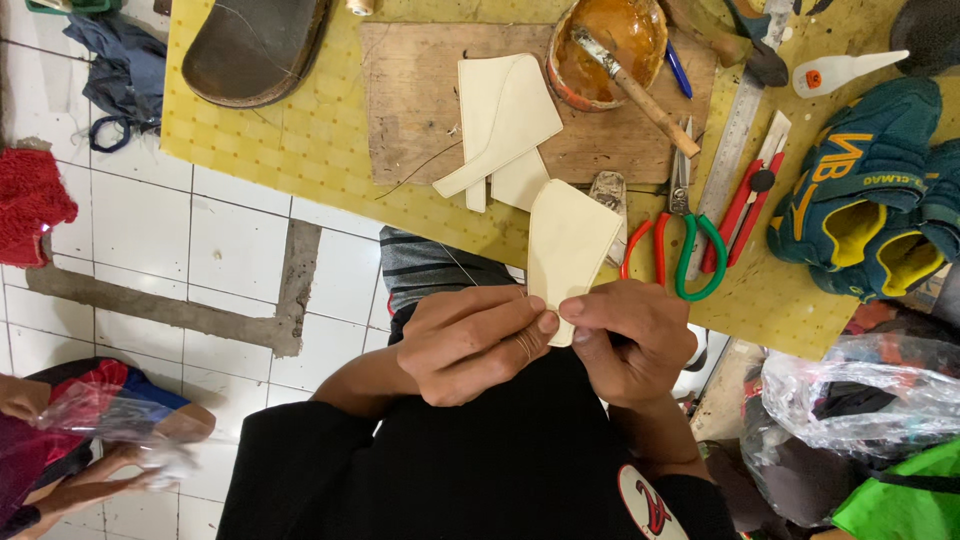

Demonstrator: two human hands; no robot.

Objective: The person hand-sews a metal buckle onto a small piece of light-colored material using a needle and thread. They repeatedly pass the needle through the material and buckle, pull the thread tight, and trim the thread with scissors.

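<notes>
Above the yellow bench (300,140) with its glue bowl (607,50) and scissors (683,235), my left hand (470,340) and right hand (625,335) both pinch the cream leather piece's (570,245) lower edge, where I judge steady thread tension matters.

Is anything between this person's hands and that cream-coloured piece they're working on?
Nothing visible. The left hand and right hand both pinch the lower edge of the cream piece directly. It stands clear of the scissors on the table.
</notes>
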